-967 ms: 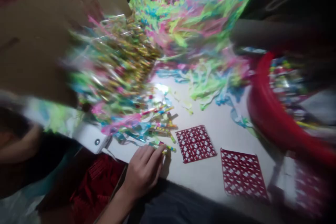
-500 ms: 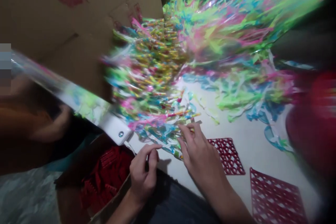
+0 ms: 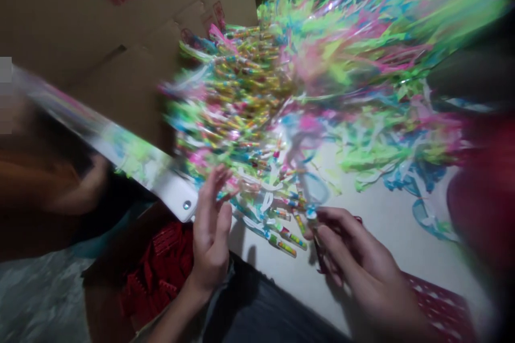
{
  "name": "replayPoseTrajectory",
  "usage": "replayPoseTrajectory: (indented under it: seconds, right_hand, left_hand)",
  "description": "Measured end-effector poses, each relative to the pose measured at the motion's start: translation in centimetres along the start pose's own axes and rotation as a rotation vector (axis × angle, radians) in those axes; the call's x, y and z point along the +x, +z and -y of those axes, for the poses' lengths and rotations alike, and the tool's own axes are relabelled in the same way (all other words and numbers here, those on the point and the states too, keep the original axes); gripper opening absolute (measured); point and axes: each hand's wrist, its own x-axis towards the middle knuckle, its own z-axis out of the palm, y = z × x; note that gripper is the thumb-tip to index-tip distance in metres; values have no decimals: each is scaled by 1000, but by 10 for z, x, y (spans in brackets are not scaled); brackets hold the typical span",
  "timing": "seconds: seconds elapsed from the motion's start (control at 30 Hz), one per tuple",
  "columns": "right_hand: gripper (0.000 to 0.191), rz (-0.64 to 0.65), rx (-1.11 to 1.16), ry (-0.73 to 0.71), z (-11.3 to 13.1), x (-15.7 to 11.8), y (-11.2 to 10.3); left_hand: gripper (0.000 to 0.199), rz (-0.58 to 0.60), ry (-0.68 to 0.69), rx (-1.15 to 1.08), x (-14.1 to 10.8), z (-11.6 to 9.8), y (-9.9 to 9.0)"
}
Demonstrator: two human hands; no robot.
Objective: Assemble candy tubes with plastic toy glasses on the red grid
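My left hand is raised over the table's near edge, fingers apart, holding nothing. To its right, my right hand pinches a small tube with a blue ribbon loop; a dark red piece shows under those fingers. Between the hands, several small candy-filled tubes with ribbon loops lie on the white table. A large heap of similar tubes lies behind them. Partly hidden by my right forearm is a dark red lattice panel.
A box of red pieces stands at the lower left. Beside it are a white device and another person's arm. Colourful ribbons and a full plastic bag fill the back right. Cardboard stands behind.
My right hand has moved right and nearer, now with a ribboned tube in its fingers, over where a red lattice panel lay. My left hand has opened and risen.
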Motion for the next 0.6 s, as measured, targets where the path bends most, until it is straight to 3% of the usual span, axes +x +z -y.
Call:
replayPoseTrajectory:
  seconds: [0.07, 0.17, 0.37, 0.47, 0.6]
  right_hand:
    - [40, -45, 170, 84, -2, -5, -6]
    - [38, -130, 205, 53, -5, -11, -16]
    - [34, -269, 45, -74, -13, -8, -29]
    - [40, -259, 27, -79, -24, 0, -33]
    - [36, -243, -17, -122, -42, 10, -34]
  left_hand:
    - [52, 33, 79, 32, 7, -5, -2]
    - [39, 84, 180, 198, -2, -2, -10]
    - [37, 592, 426, 537, -44, 14, -5]
    - [31, 601, 473, 693, -55, 18, 3]
    - [18, 557, 424, 673, -62, 20, 2]
